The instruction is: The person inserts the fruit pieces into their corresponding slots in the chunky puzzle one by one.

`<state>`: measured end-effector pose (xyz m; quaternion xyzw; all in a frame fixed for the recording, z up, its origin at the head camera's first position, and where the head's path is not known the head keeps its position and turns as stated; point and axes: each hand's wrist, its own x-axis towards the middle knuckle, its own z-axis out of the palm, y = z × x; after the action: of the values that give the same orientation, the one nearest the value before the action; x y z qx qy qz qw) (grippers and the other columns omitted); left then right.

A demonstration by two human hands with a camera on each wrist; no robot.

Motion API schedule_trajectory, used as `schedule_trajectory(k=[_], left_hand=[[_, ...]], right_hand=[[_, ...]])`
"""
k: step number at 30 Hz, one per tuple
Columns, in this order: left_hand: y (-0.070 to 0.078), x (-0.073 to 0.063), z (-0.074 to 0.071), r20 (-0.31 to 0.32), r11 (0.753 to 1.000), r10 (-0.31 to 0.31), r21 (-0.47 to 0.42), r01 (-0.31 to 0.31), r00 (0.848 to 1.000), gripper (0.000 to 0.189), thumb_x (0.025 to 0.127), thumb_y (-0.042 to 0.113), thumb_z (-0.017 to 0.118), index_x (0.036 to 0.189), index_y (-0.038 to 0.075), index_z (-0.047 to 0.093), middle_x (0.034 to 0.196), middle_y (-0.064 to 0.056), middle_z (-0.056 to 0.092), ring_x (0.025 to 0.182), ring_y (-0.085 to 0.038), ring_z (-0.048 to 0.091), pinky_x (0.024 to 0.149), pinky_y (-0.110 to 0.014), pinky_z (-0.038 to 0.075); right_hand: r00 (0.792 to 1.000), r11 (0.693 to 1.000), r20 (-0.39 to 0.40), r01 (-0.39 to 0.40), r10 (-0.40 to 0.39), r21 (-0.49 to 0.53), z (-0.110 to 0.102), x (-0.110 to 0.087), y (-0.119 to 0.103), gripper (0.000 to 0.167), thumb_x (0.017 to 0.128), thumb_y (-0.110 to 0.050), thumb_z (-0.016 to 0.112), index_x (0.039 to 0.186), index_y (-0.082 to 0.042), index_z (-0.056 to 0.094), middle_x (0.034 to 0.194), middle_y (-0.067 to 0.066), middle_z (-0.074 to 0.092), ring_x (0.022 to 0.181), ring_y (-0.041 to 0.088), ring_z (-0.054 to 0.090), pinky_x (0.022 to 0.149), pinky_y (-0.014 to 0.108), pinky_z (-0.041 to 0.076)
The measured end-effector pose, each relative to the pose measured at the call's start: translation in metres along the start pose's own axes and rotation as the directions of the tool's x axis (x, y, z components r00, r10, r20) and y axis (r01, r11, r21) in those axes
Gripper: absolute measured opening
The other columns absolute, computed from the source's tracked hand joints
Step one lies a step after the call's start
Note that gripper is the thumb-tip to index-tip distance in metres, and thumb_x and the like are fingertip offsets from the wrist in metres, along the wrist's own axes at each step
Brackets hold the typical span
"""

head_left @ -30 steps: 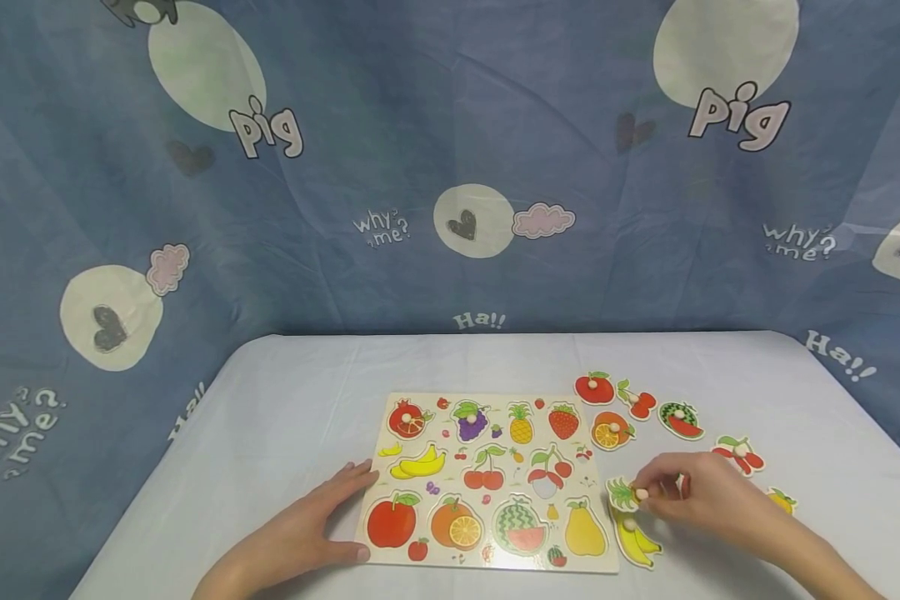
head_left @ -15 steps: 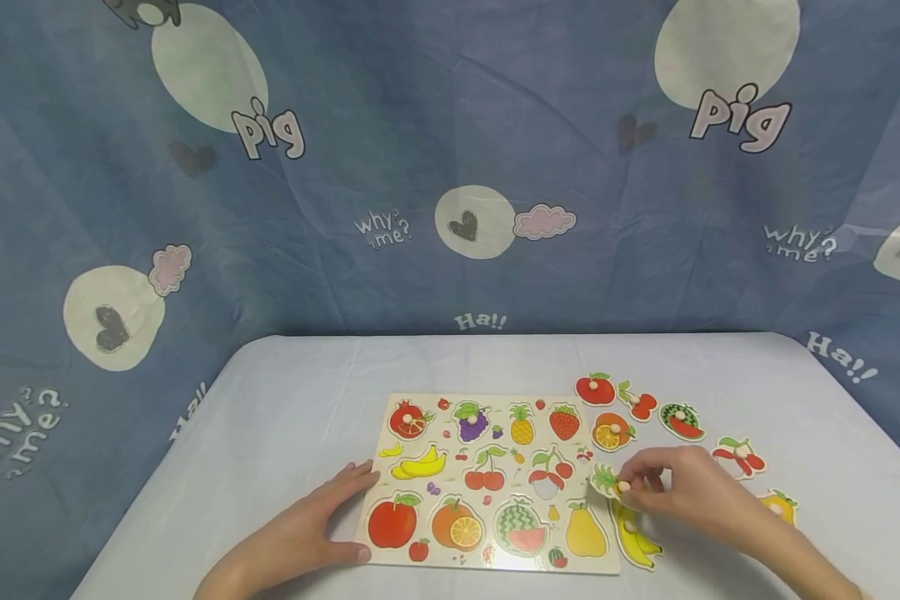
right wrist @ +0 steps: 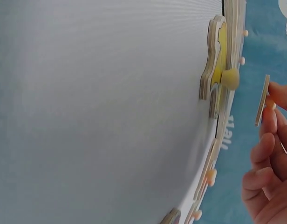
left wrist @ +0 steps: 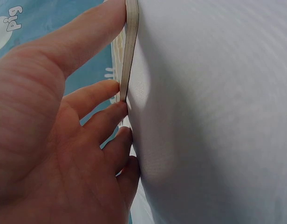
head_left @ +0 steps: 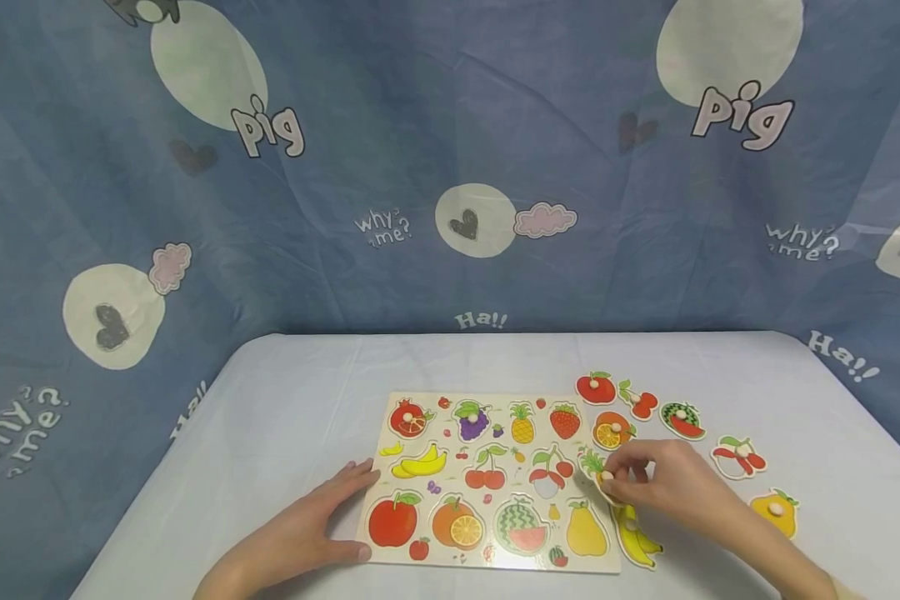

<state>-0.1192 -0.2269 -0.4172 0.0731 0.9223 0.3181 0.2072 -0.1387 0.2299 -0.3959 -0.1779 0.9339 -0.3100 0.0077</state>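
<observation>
My right hand (head_left: 667,479) pinches a pineapple puzzle piece (head_left: 592,462) by its small knob, over the right edge of the fruit puzzle board (head_left: 453,486). In the right wrist view the pineapple piece (right wrist: 262,102) is edge-on, raised off the table, between thumb and finger. The banana piece (head_left: 633,542) lies just below that hand, beside the board. My left hand (head_left: 311,521) rests at the board's left edge, thumb and fingertips touching it. In the left wrist view its fingers spread along the board's edge (left wrist: 129,51). Pomegranate (head_left: 407,419) and grape (head_left: 472,420) pieces with knobs sit in the board.
Right of the board lie loose knobbed pieces: an apple (head_left: 596,387), an orange (head_left: 612,432), cherries (head_left: 640,402), a watermelon (head_left: 682,420), another red-fruit piece (head_left: 738,458) and a yellow pear-like piece (head_left: 776,510). A blue printed curtain (head_left: 390,283) hangs behind the white table (head_left: 300,392).
My right hand has moved left and slightly up with the pineapple piece, from over the banana piece to the board's right edge. The left hand has stayed still.
</observation>
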Motion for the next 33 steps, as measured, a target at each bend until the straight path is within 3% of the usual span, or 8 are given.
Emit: schedule_trajectory(k=[7, 24, 33], left_hand=[[0.000, -0.001, 0.000, -0.009, 1.000, -0.017, 0.009, 0.018, 1.000, 0.095, 0.065, 0.051, 0.086, 0.148, 0.029, 0.045, 0.157, 0.000, 0.034, 0.142, -0.030, 0.030, 0.105, -0.062, 0.035], [0.002, 0.000, 0.000, -0.005, 1.000, 0.002, -0.009, -0.002, 1.000, 0.093, 0.067, 0.049, 0.086, 0.148, 0.025, 0.046, 0.156, -0.001, 0.035, 0.143, -0.032, 0.028, 0.107, -0.064, 0.032], [0.002, 0.001, 0.001, -0.009, 1.000, 0.017, -0.014, -0.017, 1.000, 0.092, 0.067, 0.047, 0.086, 0.147, 0.024, 0.047, 0.156, -0.002, 0.036, 0.144, -0.032, 0.027, 0.108, -0.063, 0.030]], right_hand=[[0.999, 0.999, -0.020, -0.037, 0.037, -0.019, 0.005, 0.006, -0.004, 0.014, 0.079, -0.038, 0.082, 0.080, -0.031, 0.069, 0.067, -0.017, 0.055, 0.065, 0.004, 0.050, 0.053, 0.021, 0.040], [0.996, 1.000, -0.083, -0.014, 0.012, -0.024, 0.014, 0.022, -0.013, 0.017, 0.079, -0.041, 0.082, 0.073, -0.035, 0.066, 0.063, -0.020, 0.055, 0.060, 0.004, 0.049, 0.051, 0.023, 0.038], [0.995, 0.999, -0.085, -0.045, 0.045, -0.001, 0.017, 0.032, -0.019, 0.017, 0.079, -0.037, 0.082, 0.074, -0.032, 0.066, 0.067, -0.017, 0.056, 0.066, 0.009, 0.050, 0.054, 0.024, 0.039]])
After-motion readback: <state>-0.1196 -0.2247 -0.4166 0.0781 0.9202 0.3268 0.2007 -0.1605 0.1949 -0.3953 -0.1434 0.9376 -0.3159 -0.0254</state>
